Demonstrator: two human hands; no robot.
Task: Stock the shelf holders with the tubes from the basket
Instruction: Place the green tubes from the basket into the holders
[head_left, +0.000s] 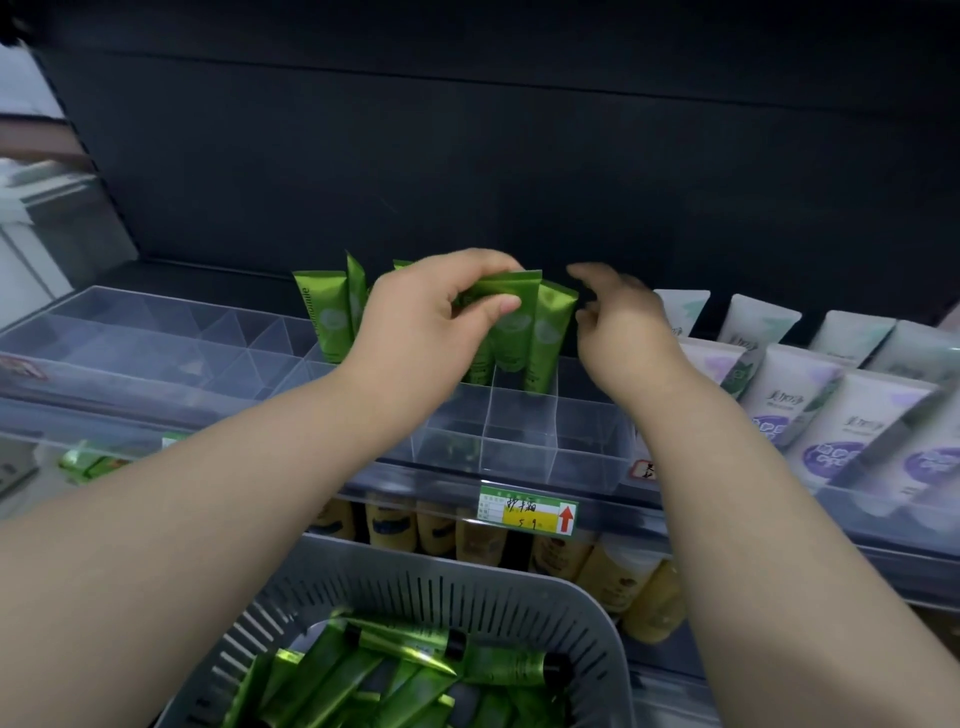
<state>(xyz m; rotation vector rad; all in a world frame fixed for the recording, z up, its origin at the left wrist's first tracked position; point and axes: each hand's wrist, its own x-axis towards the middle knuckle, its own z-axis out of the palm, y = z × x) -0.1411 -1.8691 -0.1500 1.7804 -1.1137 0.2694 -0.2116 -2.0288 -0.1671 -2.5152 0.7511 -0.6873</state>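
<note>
Green tube pinched by left hand beside white tubes.

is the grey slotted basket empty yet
Not empty: the grey slotted plastic basket holds a loose pile of shiny green tubes lying flat, black caps showing on some.

Basket partly off-frame below

Dim, soft overhead light; wide-angle edge bending; blurred margins
</note>
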